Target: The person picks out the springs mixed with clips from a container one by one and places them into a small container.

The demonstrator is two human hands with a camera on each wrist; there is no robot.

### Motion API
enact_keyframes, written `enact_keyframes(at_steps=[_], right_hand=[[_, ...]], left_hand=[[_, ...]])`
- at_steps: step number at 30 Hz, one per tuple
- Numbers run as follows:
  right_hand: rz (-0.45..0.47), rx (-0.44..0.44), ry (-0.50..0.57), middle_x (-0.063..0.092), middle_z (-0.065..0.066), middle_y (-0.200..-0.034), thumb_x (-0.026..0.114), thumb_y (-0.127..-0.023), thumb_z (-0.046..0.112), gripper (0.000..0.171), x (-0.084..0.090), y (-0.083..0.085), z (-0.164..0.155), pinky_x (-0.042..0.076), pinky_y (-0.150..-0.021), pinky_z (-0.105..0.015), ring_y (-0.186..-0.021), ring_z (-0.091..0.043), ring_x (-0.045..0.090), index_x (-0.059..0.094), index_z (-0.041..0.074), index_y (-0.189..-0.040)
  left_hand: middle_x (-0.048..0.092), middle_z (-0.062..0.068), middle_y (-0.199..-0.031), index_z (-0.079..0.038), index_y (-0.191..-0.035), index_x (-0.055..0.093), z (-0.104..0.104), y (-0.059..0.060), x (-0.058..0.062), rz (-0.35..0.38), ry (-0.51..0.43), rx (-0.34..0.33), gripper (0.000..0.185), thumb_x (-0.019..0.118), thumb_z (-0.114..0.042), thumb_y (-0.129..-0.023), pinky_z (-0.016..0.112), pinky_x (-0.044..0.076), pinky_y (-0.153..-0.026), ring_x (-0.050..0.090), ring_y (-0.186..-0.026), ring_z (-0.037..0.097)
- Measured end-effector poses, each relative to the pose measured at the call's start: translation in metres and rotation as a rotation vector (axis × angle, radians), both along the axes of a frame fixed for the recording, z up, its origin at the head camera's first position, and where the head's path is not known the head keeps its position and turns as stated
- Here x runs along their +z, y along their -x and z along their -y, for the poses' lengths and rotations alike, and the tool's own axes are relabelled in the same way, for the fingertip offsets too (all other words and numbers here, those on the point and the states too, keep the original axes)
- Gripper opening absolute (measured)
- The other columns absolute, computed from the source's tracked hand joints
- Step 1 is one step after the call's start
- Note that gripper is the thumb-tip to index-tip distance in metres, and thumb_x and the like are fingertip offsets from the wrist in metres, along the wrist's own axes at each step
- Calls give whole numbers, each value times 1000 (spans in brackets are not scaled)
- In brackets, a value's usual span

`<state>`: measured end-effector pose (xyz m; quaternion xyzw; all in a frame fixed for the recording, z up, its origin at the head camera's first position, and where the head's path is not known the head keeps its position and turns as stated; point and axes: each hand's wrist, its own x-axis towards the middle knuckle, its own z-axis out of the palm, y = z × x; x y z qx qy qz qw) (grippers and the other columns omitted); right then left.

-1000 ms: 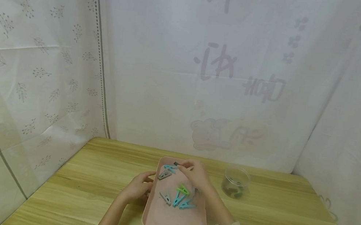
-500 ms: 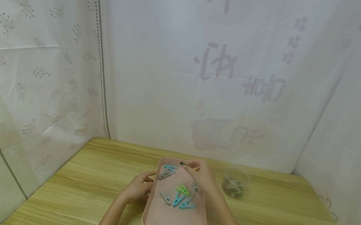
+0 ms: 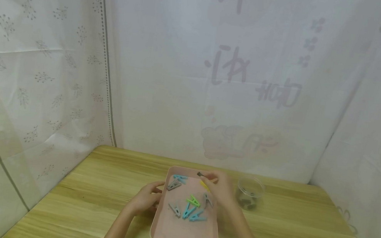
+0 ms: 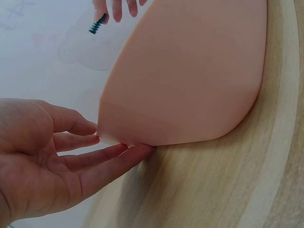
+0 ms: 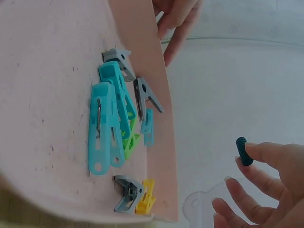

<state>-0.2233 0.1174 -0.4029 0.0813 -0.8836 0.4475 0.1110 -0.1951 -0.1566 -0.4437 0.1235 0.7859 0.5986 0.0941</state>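
A pink tray (image 3: 167, 237) lies on the wooden table and holds several clothespins: teal (image 3: 188, 212), grey (image 3: 174, 185), green (image 3: 194, 201) and yellow (image 3: 204, 185). My left hand (image 3: 149, 197) rests with straight fingers (image 4: 109, 156) against the tray's left wall (image 4: 190, 71). My right hand (image 3: 206, 176) hovers over the tray's far right corner and pinches a small dark ridged piece (image 3: 200, 174) between thumb and fingertip. In the right wrist view that piece (image 5: 244, 151) sits at my fingertips, beyond the tray rim (image 5: 164, 142). It also shows in the left wrist view (image 4: 97, 24).
A clear round jar (image 3: 249, 193) with dark bits inside stands on the table just right of the tray, close to my right hand. White patterned curtains enclose the table at the back and on both sides. Bare wood (image 3: 99, 187) lies left of the tray.
My right hand has carried the dark piece rightward along the tray's far edge, nearer the jar, uncovering the yellow clothespin. The left hand has stayed on the tray's side.
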Motion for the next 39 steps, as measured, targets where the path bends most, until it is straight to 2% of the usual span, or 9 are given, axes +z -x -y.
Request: enact_keyframes(at_steps=[7,17,26,31,39], right_hand=[[-4,-36,-22,78,-13,-106,76,-97,18,17,0,-4,-9,58,-67,-33,-93,-31,72,79,3,-106],[32,-70,7,76,-13,-112,76,-98,22,22,-2,-8,-19,58,-64,-31,-92,-25,71,78,5,-111],[-11,-82,-23,76,-20,-113,76,-98,19,24,-4,-10,-26,61,-69,-37,-92,-31,72,77,-1,-110],[-30,-100,-31,76,-18,-111,77,-98,22,23,-4,-14,-31,60,-74,-39,-94,-32,70,77,1,-108],[-47,-114,-53,76,-19,-114,76,-98,22,19,-6,-16,-40,59,-76,-42,-97,-33,70,79,5,-105]], left_hand=[[59,37,-127,18,-154,34,1,0,0,-12,-4,-8,59,50,-1,-101,47,65,-74,74,-94,34],[58,39,-127,19,-154,32,0,0,1,-14,-12,-24,59,49,0,-101,47,65,-74,74,-94,35],[59,38,-127,18,-154,33,0,0,0,-14,-5,-16,59,50,0,-101,46,65,-73,73,-91,32],[60,37,-127,18,-154,34,1,0,-1,-8,-6,-10,59,50,0,-100,45,65,-73,71,-89,29],[60,36,-126,18,-154,33,1,2,-2,-13,-8,-10,60,50,-1,-100,45,65,-74,73,-92,32]])
